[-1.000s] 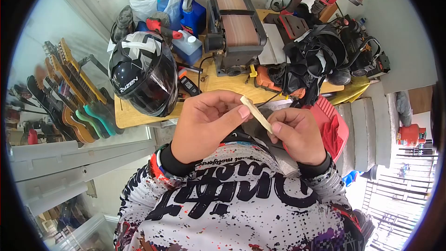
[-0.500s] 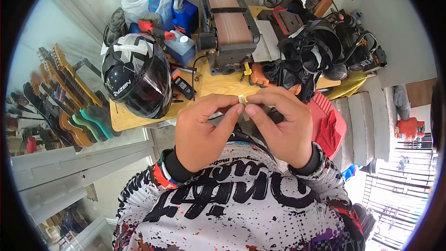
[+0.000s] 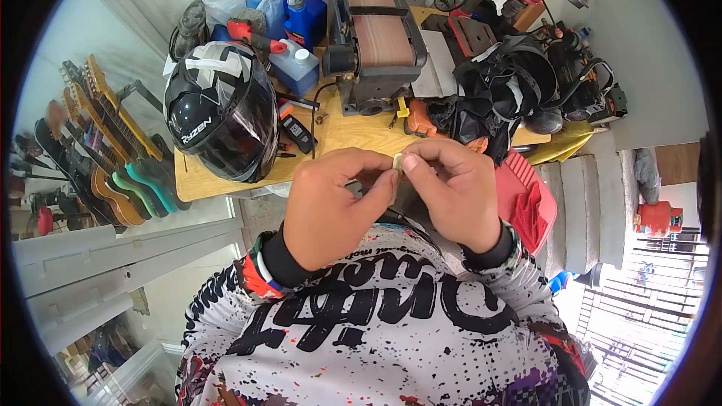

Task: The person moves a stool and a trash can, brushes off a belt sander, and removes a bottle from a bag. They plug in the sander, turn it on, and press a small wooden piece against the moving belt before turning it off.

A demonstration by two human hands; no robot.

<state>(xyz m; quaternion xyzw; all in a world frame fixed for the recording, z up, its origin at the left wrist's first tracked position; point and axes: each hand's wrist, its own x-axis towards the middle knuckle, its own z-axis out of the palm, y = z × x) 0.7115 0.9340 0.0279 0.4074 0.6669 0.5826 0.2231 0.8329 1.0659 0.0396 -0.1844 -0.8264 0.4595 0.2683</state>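
Both hands (image 3: pixel 395 180) pinching a small pale strip (image 3: pixel 396 162) together, black helmet (image 3: pixel 220 110) and belt sander (image 3: pixel 374 30) beyond.

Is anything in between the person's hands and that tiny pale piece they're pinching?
Nothing visible. The left hand and the right hand both pinch the small pale strip directly with bare fingertips, in front of the chest. Most of it is hidden between the fingers.
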